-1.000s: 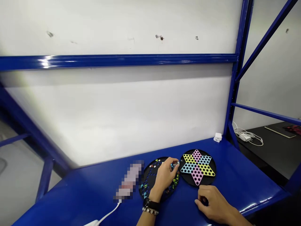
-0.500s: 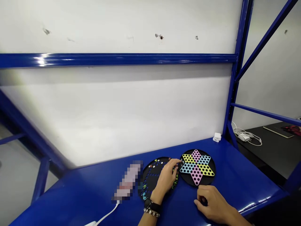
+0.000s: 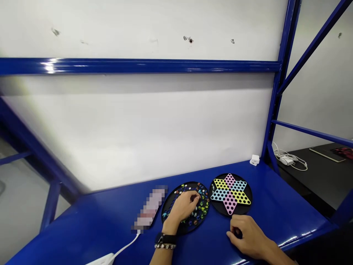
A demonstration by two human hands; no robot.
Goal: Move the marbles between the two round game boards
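The lower edge of the view is cutting off both forearms. A pixelated patch [image 3: 150, 210] is masking whatever is lying on the glossy blue metal tabletop [image 3: 275, 206] just left of the trays, so that thing cannot be made out. A white cable [image 3: 124, 249] is running from under the patch towards the bottom edge.

The left hand [image 3: 182, 209], with a dark watch and beaded bracelet [image 3: 165, 241] at its wrist, is lying palm down over the round black tray [image 3: 193, 230]. It is covering the middle of the tray, and its fingers are curling down among the small glass marbles of many colours [image 3: 203, 206]. Whether its fingertips are pinching a marble cannot be told.

The marbles are sitting along the far and right parts of that tray, too small to count.

Just beside it on the right, nearly touching, the round black board with a six-pointed star in pink, yellow and light blue [image 3: 231, 194] is lying flat, and its rows of holes are showing dark and unfilled.

The right hand [image 3: 246, 237] is resting on the tabletop just in front of the star board, with its fingers loosely curled. A dark spot is showing under them, and whether it is shadow or something held cannot be told.

A small white plug cube [image 3: 255, 160] is sitting at the back, by the blue upright.
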